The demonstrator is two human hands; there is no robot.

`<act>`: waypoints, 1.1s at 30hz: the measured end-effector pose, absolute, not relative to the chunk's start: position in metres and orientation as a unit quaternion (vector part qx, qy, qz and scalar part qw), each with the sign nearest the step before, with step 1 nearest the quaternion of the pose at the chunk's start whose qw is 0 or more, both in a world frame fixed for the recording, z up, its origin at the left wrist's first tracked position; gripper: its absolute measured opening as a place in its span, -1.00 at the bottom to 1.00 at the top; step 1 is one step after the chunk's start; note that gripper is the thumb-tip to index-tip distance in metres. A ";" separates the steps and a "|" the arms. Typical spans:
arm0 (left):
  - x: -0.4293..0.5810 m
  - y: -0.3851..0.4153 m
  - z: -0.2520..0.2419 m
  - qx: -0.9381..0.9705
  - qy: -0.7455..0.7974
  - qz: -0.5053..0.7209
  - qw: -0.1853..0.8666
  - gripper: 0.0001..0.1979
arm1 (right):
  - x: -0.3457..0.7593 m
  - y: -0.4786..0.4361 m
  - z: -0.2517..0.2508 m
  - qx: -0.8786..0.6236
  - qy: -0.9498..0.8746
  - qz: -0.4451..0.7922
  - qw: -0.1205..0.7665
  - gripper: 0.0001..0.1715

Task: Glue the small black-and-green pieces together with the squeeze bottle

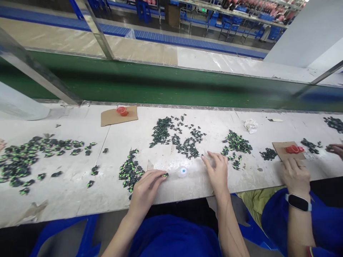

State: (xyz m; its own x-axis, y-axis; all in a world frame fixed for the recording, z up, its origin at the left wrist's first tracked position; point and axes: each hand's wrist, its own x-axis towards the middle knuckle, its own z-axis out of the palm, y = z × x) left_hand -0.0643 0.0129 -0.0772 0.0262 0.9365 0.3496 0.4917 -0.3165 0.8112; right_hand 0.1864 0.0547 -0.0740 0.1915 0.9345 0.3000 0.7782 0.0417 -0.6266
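My left hand [147,187] pinches a small dark piece with bright green marks [165,175] between thumb and fingertips, just above the table. My right hand [217,172] is at the near right edge of a spread of small black parts [189,147]; its thumb and fingers are apart, with a tiny dark bit at the thumb tip. Between my hands stands a small white round object with a blue spot [182,171]. Left of my left hand lies a heap of black-and-green pieces [130,170]. Another black-and-green heap [238,142] is beyond my right hand.
A red cup [122,111] stands on cardboard [105,119] at the back left. More black-and-green pieces [18,160] spread across the far left. Crumpled white paper [251,126] lies at the back right. A co-worker's hand [296,176] is beside a red cup [292,149] on the right.
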 end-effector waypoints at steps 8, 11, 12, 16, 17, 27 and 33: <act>-0.055 0.006 -0.060 0.627 0.525 0.500 0.284 -0.89 | 0.176 0.062 -0.083 -0.695 -0.608 0.115 0.365 -0.66; -0.051 0.005 -0.052 0.614 0.525 0.509 0.297 -0.88 | 0.177 0.053 -0.076 -0.691 -0.581 0.168 0.396 -0.70; -0.049 0.005 -0.049 0.609 0.525 0.513 0.300 -0.88 | 0.177 0.048 -0.073 -0.690 -0.560 0.194 0.415 -0.71; -0.044 0.001 -0.035 0.601 0.521 0.516 0.318 -0.91 | 0.167 0.026 -0.046 -0.682 -0.468 0.290 0.482 -0.71; -0.043 0.000 -0.032 0.604 0.518 0.513 0.323 -0.92 | 0.163 0.020 -0.037 -0.674 -0.468 0.306 0.482 -0.73; -0.037 -0.003 -0.020 0.633 0.477 0.522 0.315 -0.90 | 0.127 -0.011 0.002 -0.527 -0.587 0.389 0.476 -0.83; -0.036 -0.005 -0.019 0.654 0.449 0.524 0.311 -0.88 | 0.124 -0.008 -0.002 -0.507 -0.613 0.376 0.475 -0.82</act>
